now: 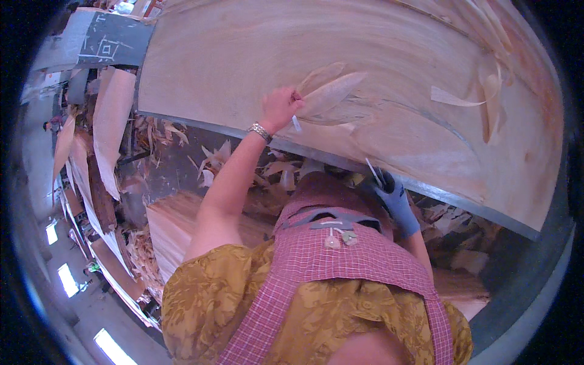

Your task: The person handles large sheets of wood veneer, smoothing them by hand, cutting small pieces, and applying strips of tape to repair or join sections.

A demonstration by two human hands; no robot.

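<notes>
Pinching a veneer strip (336, 93) by its left end over the bench (438, 192), my left hand (281, 109) has fingers together; I judge it light, brittle, best held there. My right hand's (394, 196) grip I cannot tell.

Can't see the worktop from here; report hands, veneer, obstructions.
Left hand: bare, at veneer strips, grip unclear. Right hand: gloved, holding slim pale object by worktop. Curled strip lying at right.
</notes>
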